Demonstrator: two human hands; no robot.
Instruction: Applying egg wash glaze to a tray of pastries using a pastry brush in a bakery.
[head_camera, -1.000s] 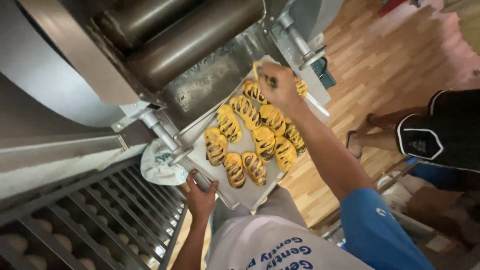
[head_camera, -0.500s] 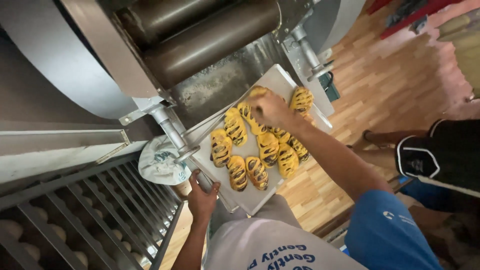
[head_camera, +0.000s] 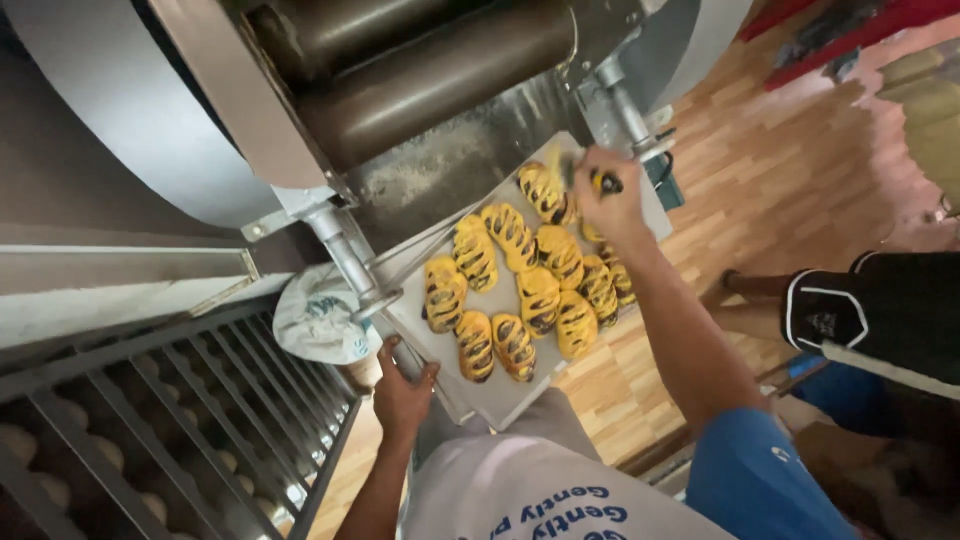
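A metal baking tray (head_camera: 500, 385) is steadied at its 7 o'clock corner by the left hand (head_camera: 402, 395), fingers curled on the rim. About a dozen glazed, dark-striped pastries (head_camera: 520, 285) are seen on it. Above the 1 o'clock pastries, the right hand (head_camera: 610, 200) is closed in a tight grip on a small brush (head_camera: 592, 180); most pieces appear glazed already, so the far end is judged remaining.

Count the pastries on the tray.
10 visible on the tray: two at the far end by the right hand, three mid-row, two behind the forearm, three nearest the left hand. More may be hidden.
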